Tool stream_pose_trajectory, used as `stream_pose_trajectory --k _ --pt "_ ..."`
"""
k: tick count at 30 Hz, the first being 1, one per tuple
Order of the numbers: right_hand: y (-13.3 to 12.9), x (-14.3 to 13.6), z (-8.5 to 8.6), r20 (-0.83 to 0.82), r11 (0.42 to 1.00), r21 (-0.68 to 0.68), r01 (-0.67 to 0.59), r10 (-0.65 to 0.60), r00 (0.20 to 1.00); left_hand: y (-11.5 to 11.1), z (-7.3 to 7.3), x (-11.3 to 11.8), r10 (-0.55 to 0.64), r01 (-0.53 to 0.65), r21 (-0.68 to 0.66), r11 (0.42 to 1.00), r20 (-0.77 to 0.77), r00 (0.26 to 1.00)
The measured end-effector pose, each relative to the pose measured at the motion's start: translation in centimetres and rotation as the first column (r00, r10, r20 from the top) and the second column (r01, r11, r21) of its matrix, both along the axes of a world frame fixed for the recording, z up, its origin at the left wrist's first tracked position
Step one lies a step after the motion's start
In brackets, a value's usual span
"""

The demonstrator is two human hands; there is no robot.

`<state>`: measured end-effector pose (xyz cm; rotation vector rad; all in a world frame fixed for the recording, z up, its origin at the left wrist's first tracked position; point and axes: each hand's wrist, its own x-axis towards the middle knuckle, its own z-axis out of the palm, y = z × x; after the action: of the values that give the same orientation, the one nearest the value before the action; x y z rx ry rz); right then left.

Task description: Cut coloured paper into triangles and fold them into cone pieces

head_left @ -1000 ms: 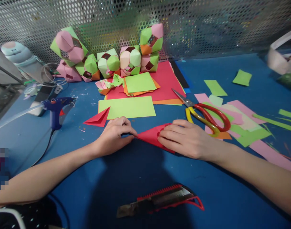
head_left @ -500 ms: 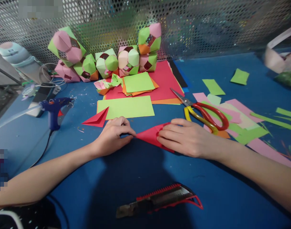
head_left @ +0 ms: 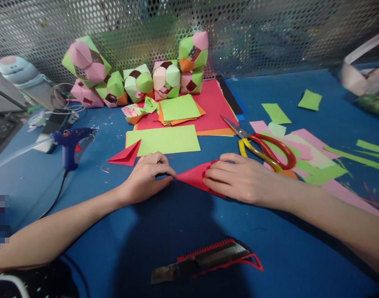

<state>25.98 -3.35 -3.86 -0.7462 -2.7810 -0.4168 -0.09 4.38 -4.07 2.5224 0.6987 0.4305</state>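
Observation:
A red folded paper [head_left: 192,177] lies flat on the blue table between my hands, its pointed end to the left. My left hand [head_left: 149,176] pinches that tip between thumb and forefinger. Over the wide right end, my right hand [head_left: 241,180] holds the paper down with its fingers close together, hiding part of it. A second red folded piece [head_left: 125,154] rests just beyond my left hand, its edge against a light green paper strip [head_left: 166,140]. Scissors [head_left: 260,145] with red and yellow handles lie open behind my right hand.
A utility knife [head_left: 208,260] lies near the front edge. At left stands a blue glue gun [head_left: 70,147] with its cord. Folded paper balls [head_left: 140,82] line the mesh panel [head_left: 254,37] behind stacked sheets [head_left: 214,99]. Paper scraps [head_left: 326,165] spread across the right.
The view has shifted very slightly. Both hands keep the same hold on the red folded paper, and nothing else has visibly moved.

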Motion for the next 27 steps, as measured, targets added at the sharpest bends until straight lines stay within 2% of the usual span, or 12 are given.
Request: stream_pose_trajectory --k 7,11,13,15,16,18,20,22,27 --pt "-0.6 -0.3 0.4 0.026 0.993 -0.109 0.047 -0.044 0.999 0.0 0.1 0.1 0.022 -0.021 -0.028 0.999 0.010 1.000" --pt "-0.8 -0.6 0.6 0.017 0.990 -0.125 0.071 -0.069 0.997 -0.1 0.5 0.1 0.081 -0.074 -0.072 0.995 0.096 0.992" --pt "-0.8 -0.7 0.6 0.021 0.989 -0.130 0.076 -0.074 0.997 -0.5 0.9 0.2 0.099 -0.098 -0.013 0.995 0.159 0.982" --pt "-0.9 -0.7 0.5 0.033 0.988 -0.135 0.079 -0.076 0.997 -1.2 1.3 0.5 0.002 -0.024 0.130 0.991 0.164 0.986" --pt "-0.9 -0.7 0.5 0.043 0.988 -0.135 0.080 -0.075 0.996 -1.7 1.3 0.7 -0.090 0.062 0.211 0.976 0.125 0.988" --pt "-0.9 -0.7 0.3 0.069 0.988 -0.128 0.086 -0.078 0.995 -2.6 1.1 1.2 -0.265 0.252 0.342 0.905 -0.009 0.964" --pt "-1.0 -0.6 0.1 0.082 0.988 -0.122 0.092 -0.082 0.993 -3.2 0.6 1.7 -0.346 0.376 0.405 0.834 -0.148 0.927" --pt "-1.0 -0.5 -0.1 0.078 0.987 -0.129 0.096 -0.086 0.993 -3.4 0.1 1.9 -0.347 0.417 0.438 0.797 -0.233 0.908" --pt "-1.0 -0.5 -0.1 0.066 0.984 -0.148 0.103 -0.094 0.993 -3.4 0.2 1.1 -0.253 0.373 0.570 0.732 -0.281 0.926"
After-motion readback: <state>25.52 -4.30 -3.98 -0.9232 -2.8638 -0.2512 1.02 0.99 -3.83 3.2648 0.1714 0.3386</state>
